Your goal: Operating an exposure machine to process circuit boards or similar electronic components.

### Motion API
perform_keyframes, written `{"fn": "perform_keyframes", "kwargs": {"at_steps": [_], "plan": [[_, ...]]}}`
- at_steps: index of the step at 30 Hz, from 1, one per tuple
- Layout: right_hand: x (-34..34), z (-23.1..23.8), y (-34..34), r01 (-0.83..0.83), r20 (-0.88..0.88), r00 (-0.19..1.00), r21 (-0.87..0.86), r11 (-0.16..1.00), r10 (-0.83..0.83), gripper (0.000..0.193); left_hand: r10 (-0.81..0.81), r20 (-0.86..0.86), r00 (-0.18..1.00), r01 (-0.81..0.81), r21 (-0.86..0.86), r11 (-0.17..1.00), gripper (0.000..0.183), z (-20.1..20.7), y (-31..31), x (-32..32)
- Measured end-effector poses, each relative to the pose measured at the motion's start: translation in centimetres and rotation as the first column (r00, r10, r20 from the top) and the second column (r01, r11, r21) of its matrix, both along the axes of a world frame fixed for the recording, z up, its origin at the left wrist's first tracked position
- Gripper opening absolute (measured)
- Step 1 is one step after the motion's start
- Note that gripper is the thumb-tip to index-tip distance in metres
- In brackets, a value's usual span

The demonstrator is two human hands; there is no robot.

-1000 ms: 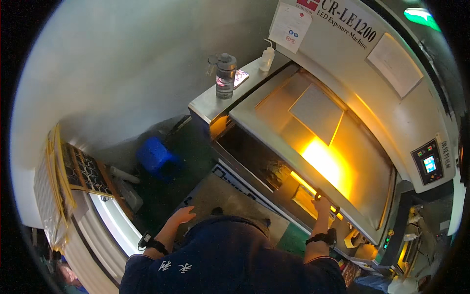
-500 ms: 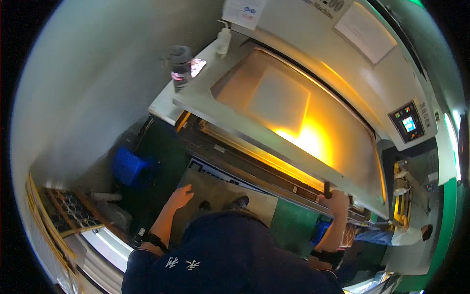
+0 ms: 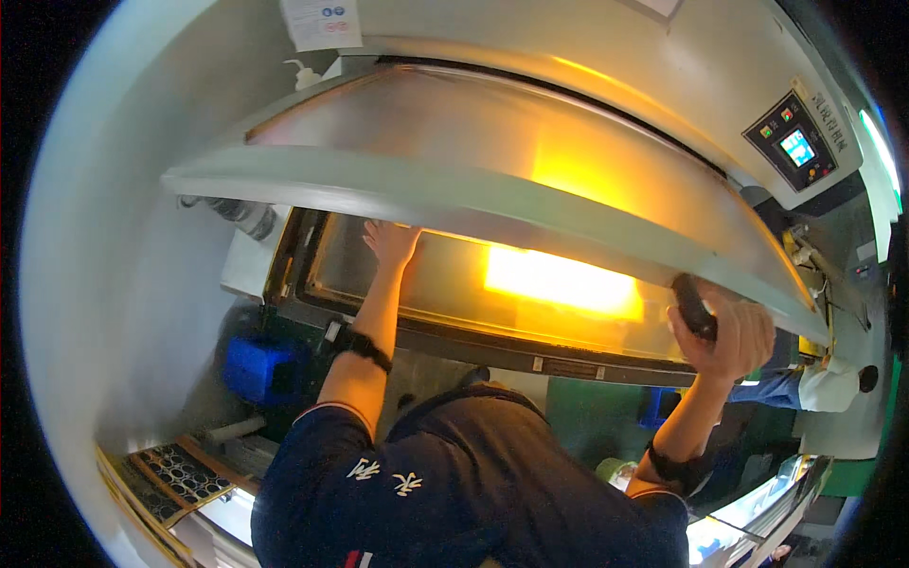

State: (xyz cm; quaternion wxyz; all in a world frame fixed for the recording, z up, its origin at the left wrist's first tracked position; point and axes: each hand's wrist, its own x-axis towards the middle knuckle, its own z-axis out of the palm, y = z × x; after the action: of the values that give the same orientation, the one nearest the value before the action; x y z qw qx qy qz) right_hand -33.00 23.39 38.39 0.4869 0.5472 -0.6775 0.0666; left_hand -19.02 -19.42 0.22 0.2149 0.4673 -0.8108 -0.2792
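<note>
The wide lid (image 3: 473,175) of a light-table machine is tilted up in front of me, a pale metal frame with a hazy translucent sheet (image 3: 454,123). At its right front corner, my right hand (image 3: 734,336) is closed around a black handle (image 3: 694,308). Reaching below the lid's front edge, my left hand (image 3: 391,244) has its fingers apart and holds nothing that I can see. It is over the left part of the machine's bed (image 3: 355,260); whether it touches the surface I cannot tell. A bright yellow-lit rectangle (image 3: 563,284) glows on the bed.
A control panel (image 3: 795,144) with a lit screen is on the machine's right. A dark bottle (image 3: 244,216) stands by the left end, partly behind the lid. On the floor is a blue bin (image 3: 260,369). Another person (image 3: 824,386) is at the far right.
The lid has swung higher with my right hand on its handle, showing more of the lit bed. My left hand has moved from beside my body forward under the lid.
</note>
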Motion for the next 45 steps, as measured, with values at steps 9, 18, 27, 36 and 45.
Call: {"fn": "perform_keyframes", "kwargs": {"at_steps": [9,18,27,36,45], "plan": [[-4.6,5.2,-0.8,0.034,-0.197,0.980,-0.009,0.999,-0.035,0.053,0.015,0.527,0.850,-0.077,0.095,0.993,0.131,3.1,-1.4,-3.2],[-6.7,7.6,-4.3,0.089,-0.135,0.983,-0.239,0.967,-0.123,0.057,-0.234,0.481,0.845,0.119,0.258,0.959,0.106,-1.5,-17.7,1.0],[0.9,-12.5,-5.0,0.337,0.696,0.707,-0.488,0.805,0.126,0.072,-0.353,-0.320,0.879,0.453,0.791,0.410,0.060,3.0,-11.0,0.5],[25.0,-36.5,-4.5,0.870,0.852,-0.146,-0.131,0.475,0.503,0.067,-0.137,-0.827,0.545,0.832,0.553,-0.032,0.053,1.1,-4.9,9.6],[43.4,-25.1,-3.0,0.994,0.400,0.053,-0.109,-0.010,0.915,0.051,-0.581,-0.750,0.318,0.545,0.646,-0.535,0.058,9.1,4.8,8.9]]}}
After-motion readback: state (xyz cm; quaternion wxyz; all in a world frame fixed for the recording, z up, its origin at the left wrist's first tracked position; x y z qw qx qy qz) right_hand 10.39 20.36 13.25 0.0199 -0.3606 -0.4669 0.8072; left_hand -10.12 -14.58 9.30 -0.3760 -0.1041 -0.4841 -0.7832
